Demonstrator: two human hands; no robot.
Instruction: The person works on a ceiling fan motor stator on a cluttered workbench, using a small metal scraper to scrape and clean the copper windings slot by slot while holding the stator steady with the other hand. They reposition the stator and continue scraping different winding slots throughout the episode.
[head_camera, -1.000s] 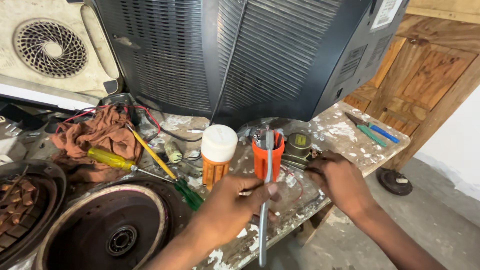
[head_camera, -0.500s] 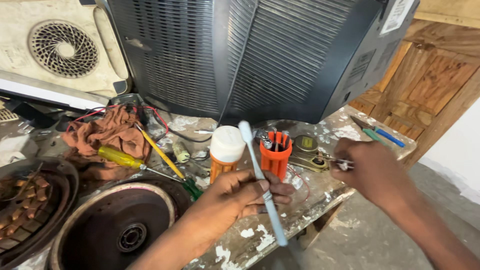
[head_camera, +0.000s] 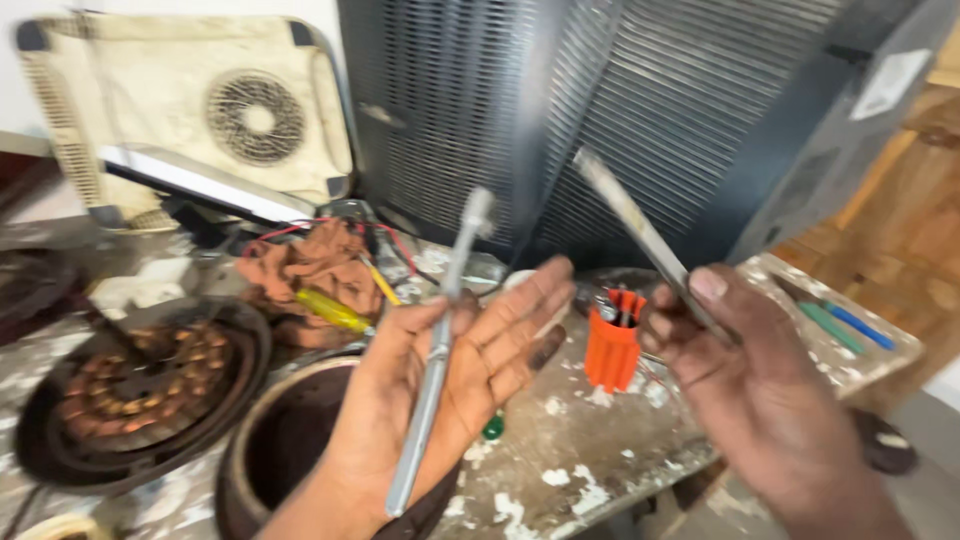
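My left hand (head_camera: 450, 375) is raised palm up over the bench with a long grey metal rod (head_camera: 437, 350) lying across its palm, held by the thumb, its upper end near the dark cabinet. My right hand (head_camera: 745, 385) grips a thin flat metal strip (head_camera: 640, 240) that slants up and to the left. Between the two hands stands an orange holder (head_camera: 611, 355) with small tools in it. The picture is blurred by motion.
A large dark ribbed cabinet (head_camera: 640, 110) fills the back. On the paint-spattered bench (head_camera: 570, 470) lie a rust-coloured rag (head_camera: 310, 265), a yellow-handled screwdriver (head_camera: 335, 312), a round motor housing (head_camera: 275, 440) and a copper-wound stator (head_camera: 140, 385). Green and blue tools (head_camera: 840, 325) lie far right.
Both hands have risen toward the camera. The left hand has turned palm up with the rod upright, and the right hand now holds a metal strip lifted off the bench.
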